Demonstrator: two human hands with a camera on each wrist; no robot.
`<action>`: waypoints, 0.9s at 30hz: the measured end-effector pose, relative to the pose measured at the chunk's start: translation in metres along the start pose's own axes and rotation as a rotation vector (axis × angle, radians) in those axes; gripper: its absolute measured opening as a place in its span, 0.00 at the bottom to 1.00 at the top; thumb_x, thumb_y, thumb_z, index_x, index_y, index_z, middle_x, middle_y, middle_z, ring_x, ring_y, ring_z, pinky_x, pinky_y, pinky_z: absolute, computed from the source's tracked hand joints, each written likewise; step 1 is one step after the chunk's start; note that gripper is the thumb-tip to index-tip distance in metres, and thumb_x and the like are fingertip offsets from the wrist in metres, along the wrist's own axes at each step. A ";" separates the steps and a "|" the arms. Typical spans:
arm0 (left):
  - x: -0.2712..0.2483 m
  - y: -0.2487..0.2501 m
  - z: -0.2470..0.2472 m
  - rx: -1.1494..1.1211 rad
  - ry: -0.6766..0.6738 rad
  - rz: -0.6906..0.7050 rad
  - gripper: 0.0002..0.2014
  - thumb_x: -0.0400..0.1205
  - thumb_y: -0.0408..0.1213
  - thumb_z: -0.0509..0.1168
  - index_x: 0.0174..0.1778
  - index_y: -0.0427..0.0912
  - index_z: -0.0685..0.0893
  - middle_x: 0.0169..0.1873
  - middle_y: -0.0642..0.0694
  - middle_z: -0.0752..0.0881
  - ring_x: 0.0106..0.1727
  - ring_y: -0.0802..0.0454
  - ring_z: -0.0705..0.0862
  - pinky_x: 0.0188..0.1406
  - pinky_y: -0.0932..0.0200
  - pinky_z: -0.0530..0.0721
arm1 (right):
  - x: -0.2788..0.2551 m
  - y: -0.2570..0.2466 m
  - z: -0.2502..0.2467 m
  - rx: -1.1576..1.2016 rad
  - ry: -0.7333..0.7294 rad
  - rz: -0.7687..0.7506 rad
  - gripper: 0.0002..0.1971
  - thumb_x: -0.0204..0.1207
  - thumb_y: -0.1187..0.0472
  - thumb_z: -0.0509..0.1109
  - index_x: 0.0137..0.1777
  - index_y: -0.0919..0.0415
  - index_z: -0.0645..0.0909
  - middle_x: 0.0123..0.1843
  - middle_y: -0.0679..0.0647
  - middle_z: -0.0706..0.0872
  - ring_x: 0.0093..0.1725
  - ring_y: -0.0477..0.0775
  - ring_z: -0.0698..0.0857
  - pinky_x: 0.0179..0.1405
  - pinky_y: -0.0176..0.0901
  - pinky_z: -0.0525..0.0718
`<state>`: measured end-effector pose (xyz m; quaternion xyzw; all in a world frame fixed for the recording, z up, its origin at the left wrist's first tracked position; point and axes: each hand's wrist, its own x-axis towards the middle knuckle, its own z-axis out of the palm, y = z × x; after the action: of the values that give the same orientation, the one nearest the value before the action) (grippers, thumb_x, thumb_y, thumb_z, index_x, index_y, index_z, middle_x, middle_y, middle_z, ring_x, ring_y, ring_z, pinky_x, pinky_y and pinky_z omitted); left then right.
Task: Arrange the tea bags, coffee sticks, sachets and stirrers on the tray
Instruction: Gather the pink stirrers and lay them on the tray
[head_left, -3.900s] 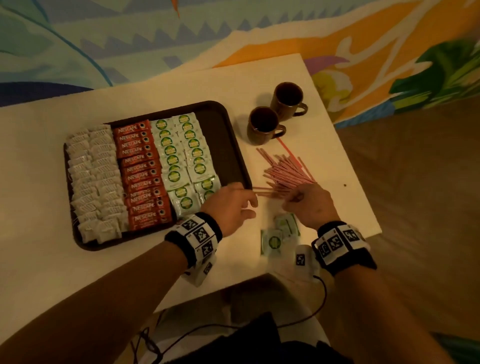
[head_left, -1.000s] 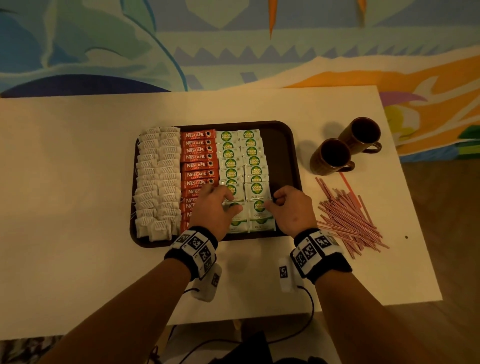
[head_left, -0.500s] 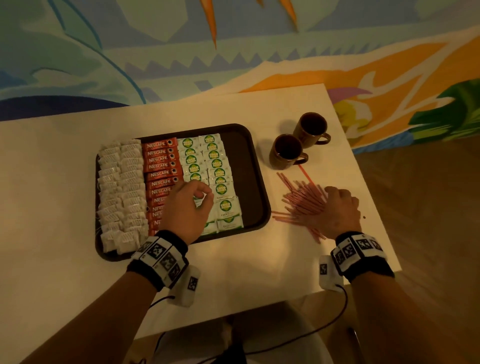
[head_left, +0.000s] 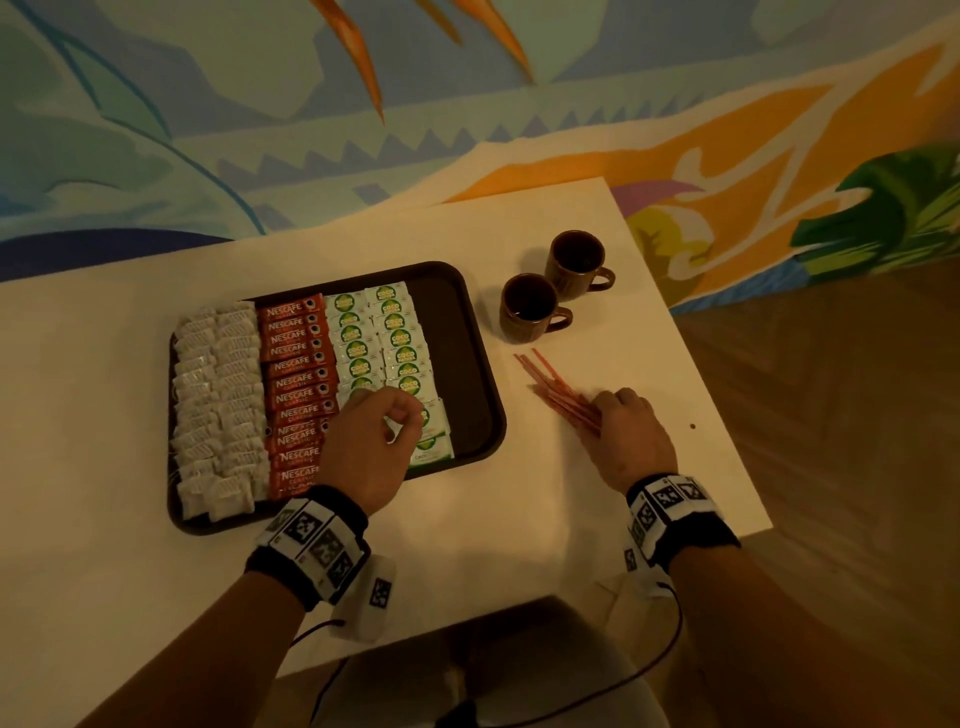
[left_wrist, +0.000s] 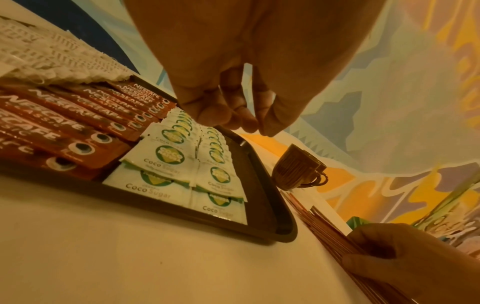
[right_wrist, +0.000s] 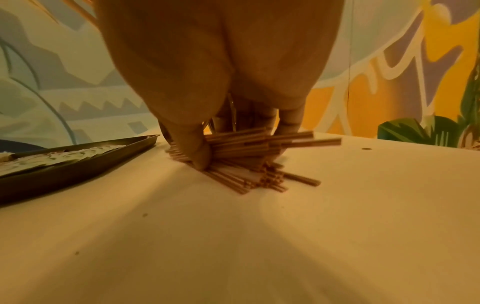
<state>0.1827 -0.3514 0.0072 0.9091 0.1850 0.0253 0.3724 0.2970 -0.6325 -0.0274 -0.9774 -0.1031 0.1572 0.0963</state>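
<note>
A dark brown tray (head_left: 467, 338) holds rows of white tea bags (head_left: 218, 405), red coffee sticks (head_left: 296, 384) and green-and-white sugar sachets (head_left: 379, 338). My left hand (head_left: 402, 421) hovers over the near sachets with fingers loosely curled and nothing in them. The left wrist view shows those fingers (left_wrist: 215, 115) held above the sachets (left_wrist: 168, 154). To the right of the tray, my right hand (head_left: 597, 410) grips a bundle of pink stirrers (head_left: 556, 389) on the table. In the right wrist view the thumb (right_wrist: 200, 154) and fingers squeeze the stirrers (right_wrist: 254, 156) together.
Two brown mugs (head_left: 530, 306) (head_left: 576, 260) stand behind the stirrers, to the right of the tray. The tray's right strip is bare. The white table (head_left: 519, 519) ends close to the right of my right hand. A painted wall lies beyond.
Both hands were on the near sachets a second ago. The right hand went right to the scattered stirrers and has gathered them into a bundle. The left hand has lifted off the sachets.
</note>
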 end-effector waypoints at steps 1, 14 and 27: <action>-0.002 0.002 0.001 0.000 -0.004 0.001 0.03 0.83 0.39 0.70 0.47 0.54 0.85 0.46 0.53 0.83 0.38 0.56 0.82 0.38 0.61 0.79 | 0.001 0.001 0.001 0.010 -0.003 0.000 0.21 0.86 0.47 0.66 0.72 0.59 0.78 0.63 0.60 0.83 0.64 0.64 0.81 0.59 0.59 0.85; -0.015 0.032 0.016 -0.090 -0.150 -0.038 0.03 0.85 0.42 0.69 0.51 0.52 0.88 0.46 0.60 0.88 0.46 0.63 0.86 0.43 0.68 0.82 | -0.008 0.005 -0.014 0.205 -0.083 0.038 0.13 0.83 0.60 0.72 0.62 0.63 0.74 0.56 0.60 0.81 0.53 0.61 0.83 0.50 0.49 0.82; -0.016 0.074 -0.011 -1.059 -0.525 -0.555 0.45 0.84 0.72 0.44 0.70 0.31 0.80 0.60 0.30 0.90 0.62 0.38 0.90 0.68 0.43 0.86 | -0.028 -0.133 -0.080 1.527 -0.111 -0.386 0.10 0.89 0.59 0.60 0.65 0.61 0.78 0.43 0.53 0.81 0.43 0.56 0.78 0.46 0.50 0.80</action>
<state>0.1893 -0.3984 0.0677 0.4971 0.2783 -0.2070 0.7953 0.2743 -0.5240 0.0849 -0.5965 -0.1392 0.2135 0.7611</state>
